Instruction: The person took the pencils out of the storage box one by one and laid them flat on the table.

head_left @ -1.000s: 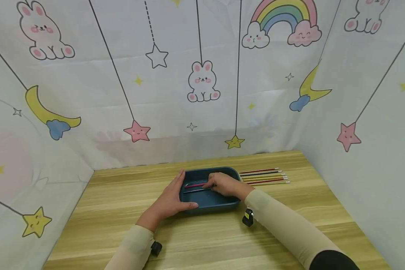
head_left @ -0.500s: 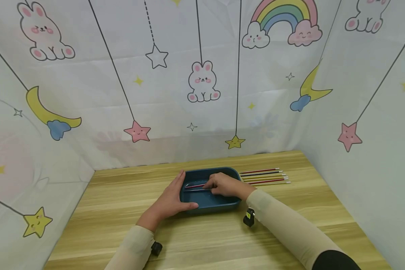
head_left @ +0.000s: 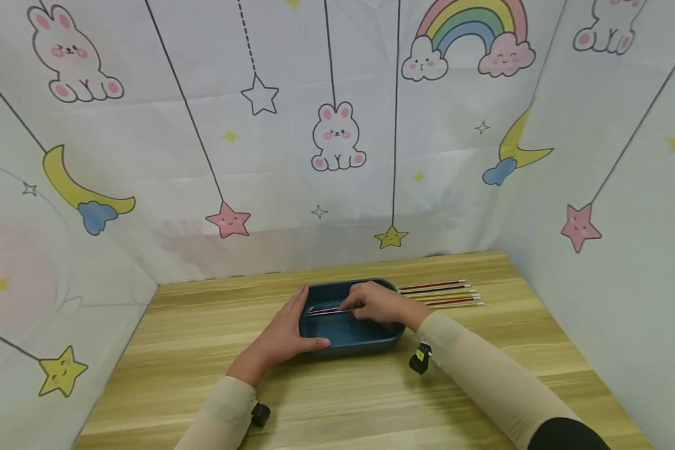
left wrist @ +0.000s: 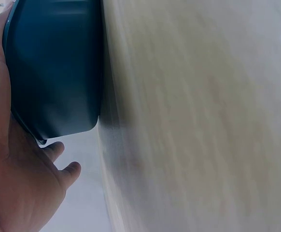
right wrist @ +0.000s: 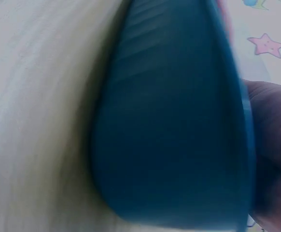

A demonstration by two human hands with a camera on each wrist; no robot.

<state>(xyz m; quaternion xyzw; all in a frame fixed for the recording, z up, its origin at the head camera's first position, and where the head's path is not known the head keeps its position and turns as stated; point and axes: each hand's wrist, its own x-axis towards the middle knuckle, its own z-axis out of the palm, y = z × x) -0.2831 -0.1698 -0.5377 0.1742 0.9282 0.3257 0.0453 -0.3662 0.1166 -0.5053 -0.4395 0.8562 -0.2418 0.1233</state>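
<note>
A dark blue tray (head_left: 337,334) sits on the wooden table. My left hand (head_left: 281,331) spans its left end, thumb lying along the near rim and fingers straight by the far left corner; the left wrist view shows this hand (left wrist: 22,159) beside the tray wall (left wrist: 56,72). Inside the tray, my right hand (head_left: 379,303) pinches a red pencil (head_left: 323,310) by its right part. A thin, dark, shiny pencil-like stick lies alongside it, and whether the fingers also hold that is unclear. The tray's side (right wrist: 174,121) hides the right fingertips in the right wrist view.
Several pencils (head_left: 444,294) in red, blue and yellow, with white eraser ends, lie in a row right of the tray. Behind the table (head_left: 326,400) hangs a white cloth (head_left: 292,169) printed with rabbits, stars and moons.
My right hand has shifted slightly up and away inside the tray. The red pencil and the dark stick now lie closer together. My left hand stays in place.
</note>
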